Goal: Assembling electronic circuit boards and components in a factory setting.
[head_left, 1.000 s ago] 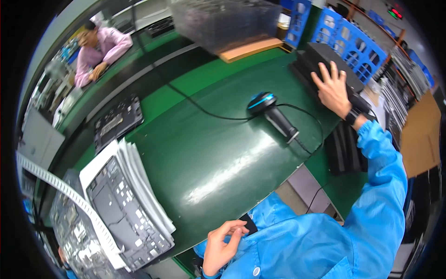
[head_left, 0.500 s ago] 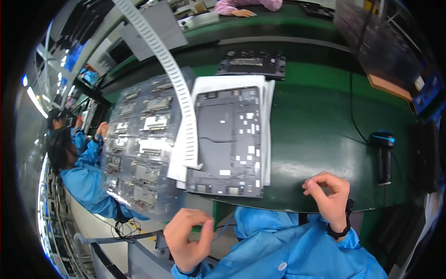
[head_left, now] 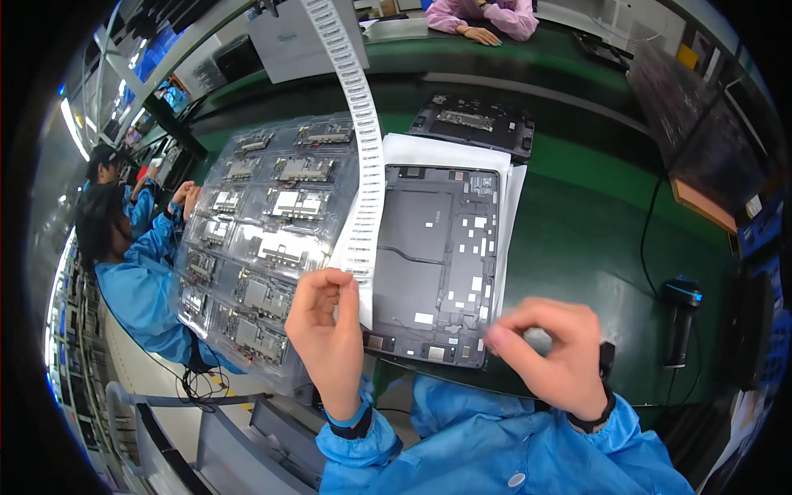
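Observation:
My left hand [head_left: 326, 338] is closed, with thumb and forefinger pinched on the white label strip [head_left: 363, 115] near its lower end. The strip is long, bears rows of small printed labels and hangs down from above. Under it lies a dark grey tablet housing [head_left: 417, 216] with small white patches, partly hidden by the strip. My right hand [head_left: 561, 355] is over the green bench by the housing's lower right corner. Its thumb and forefinger are pressed together, blurred at the tips; what they hold, if anything, I cannot make out.
White sheets [head_left: 441, 152] lie under the housing. Left of it is a clear plastic tray [head_left: 247, 177] of circuit boards. Another dark housing [head_left: 516, 136] lies behind. A handheld scanner [head_left: 681, 318] stands at the right. Co-workers sit at the left and across the bench.
My left hand has risen from below the bench edge to the strip's lower end. The right hand has moved left toward the housing. The whole view has shifted a little.

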{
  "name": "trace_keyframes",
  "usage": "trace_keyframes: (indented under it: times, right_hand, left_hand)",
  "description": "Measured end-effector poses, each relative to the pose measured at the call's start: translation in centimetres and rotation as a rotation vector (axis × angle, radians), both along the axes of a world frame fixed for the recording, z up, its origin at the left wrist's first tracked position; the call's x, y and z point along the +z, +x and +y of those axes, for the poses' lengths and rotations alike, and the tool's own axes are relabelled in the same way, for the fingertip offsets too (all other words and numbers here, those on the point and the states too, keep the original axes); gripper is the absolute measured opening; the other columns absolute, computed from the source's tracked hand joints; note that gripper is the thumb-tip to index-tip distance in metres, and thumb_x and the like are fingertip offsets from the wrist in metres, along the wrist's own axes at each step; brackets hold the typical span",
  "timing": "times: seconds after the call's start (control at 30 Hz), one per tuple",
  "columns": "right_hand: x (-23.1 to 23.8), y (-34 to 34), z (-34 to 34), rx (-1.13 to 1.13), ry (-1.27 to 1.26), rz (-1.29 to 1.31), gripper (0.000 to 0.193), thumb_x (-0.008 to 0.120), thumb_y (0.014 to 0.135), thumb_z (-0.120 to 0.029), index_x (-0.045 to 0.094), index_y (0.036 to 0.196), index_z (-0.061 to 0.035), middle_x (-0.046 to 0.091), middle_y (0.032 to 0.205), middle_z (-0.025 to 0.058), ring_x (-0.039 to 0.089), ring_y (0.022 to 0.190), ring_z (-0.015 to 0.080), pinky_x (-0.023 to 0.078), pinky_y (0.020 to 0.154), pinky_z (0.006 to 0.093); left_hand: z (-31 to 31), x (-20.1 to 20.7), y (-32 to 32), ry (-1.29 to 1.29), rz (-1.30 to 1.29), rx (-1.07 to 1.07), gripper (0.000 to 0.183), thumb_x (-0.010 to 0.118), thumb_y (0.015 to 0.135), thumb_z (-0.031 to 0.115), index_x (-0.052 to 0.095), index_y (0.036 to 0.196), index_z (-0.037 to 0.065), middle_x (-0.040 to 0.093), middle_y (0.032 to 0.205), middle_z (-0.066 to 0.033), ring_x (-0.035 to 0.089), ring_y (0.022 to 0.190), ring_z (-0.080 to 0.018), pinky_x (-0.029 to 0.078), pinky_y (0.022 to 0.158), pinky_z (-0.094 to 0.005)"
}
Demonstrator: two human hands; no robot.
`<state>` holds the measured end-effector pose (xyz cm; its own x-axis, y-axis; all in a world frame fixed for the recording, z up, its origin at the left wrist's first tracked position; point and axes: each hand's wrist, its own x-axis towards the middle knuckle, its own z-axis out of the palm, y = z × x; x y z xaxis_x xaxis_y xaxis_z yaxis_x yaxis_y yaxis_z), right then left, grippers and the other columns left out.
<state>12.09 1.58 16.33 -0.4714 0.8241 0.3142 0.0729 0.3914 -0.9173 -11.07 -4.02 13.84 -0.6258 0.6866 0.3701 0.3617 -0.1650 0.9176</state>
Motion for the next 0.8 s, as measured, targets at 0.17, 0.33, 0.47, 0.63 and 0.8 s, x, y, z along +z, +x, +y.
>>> trace_keyframes:
  times: [0.17,0.33,0.47,0.63,0.8]
  right_hand:
    - [0.6,-7.1,0.7,0.052,0.01,0.108,0.011,0.075,0.085,-0.003,0.071,0.094,0.0026,0.069,0.083,0.0101,0.068,0.071,0.0169,0.051,0.062,0.0284]
    - [-0.3,-8.8,1.3,0.08,0.109,0.147,0.017,0.073,0.085,0.002,0.072,0.102,0.0036,0.071,0.092,0.013,0.071,0.077,0.0203,0.056,0.066,0.0285]
    - [0.3,-9.3,0.7,0.061,0.123,0.105,0.017,0.073,0.085,0.003,0.073,0.102,0.0034,0.072,0.091,0.0134,0.07,0.077,0.0192,0.055,0.065,0.0286]
    - [0.5,-9.5,0.4,0.116,0.161,0.096,0.018,0.074,0.084,0.005,0.074,0.102,0.0031,0.071,0.089,0.013,0.068,0.076,0.0187,0.053,0.066,0.029]
    - [0.7,-9.5,-0.1,0.045,0.193,0.051,0.016,0.074,0.081,0.008,0.075,0.097,0.0026,0.069,0.087,0.0104,0.068,0.076,0.0174,0.053,0.065,0.0276]
  left_hand:
    - [-1.0,1.0,1.1,0.03,-0.19,-0.157,0.024,0.063,0.096,-0.005,0.063,0.12,-0.008,0.067,0.1,-0.0066,0.061,0.087,-0.0085,0.047,0.076,-0.0209]
    - [-1.6,1.7,1.3,0.031,-0.149,-0.198,0.017,0.064,0.095,-0.007,0.066,0.112,-0.006,0.063,0.107,-0.0063,0.061,0.09,-0.0101,0.05,0.076,-0.0231]
    - [-1.7,1.2,1.1,-0.005,0.138,-0.111,0.008,0.067,0.092,-0.005,0.064,0.099,-0.001,0.064,0.092,-0.0115,0.064,0.078,-0.0213,0.051,0.067,-0.0307]
    - [-2.8,1.7,0.6,-0.028,0.279,-0.063,0.008,0.068,0.092,-0.003,0.063,0.096,0.0,0.064,0.09,-0.0129,0.064,0.078,-0.0272,0.052,0.066,-0.0351]
    - [-3.8,1.5,-0.1,-0.124,0.409,-0.07,0.014,0.065,0.092,-0.006,0.066,0.105,-0.002,0.068,0.101,-0.0124,0.065,0.085,-0.024,0.051,0.072,-0.0306]
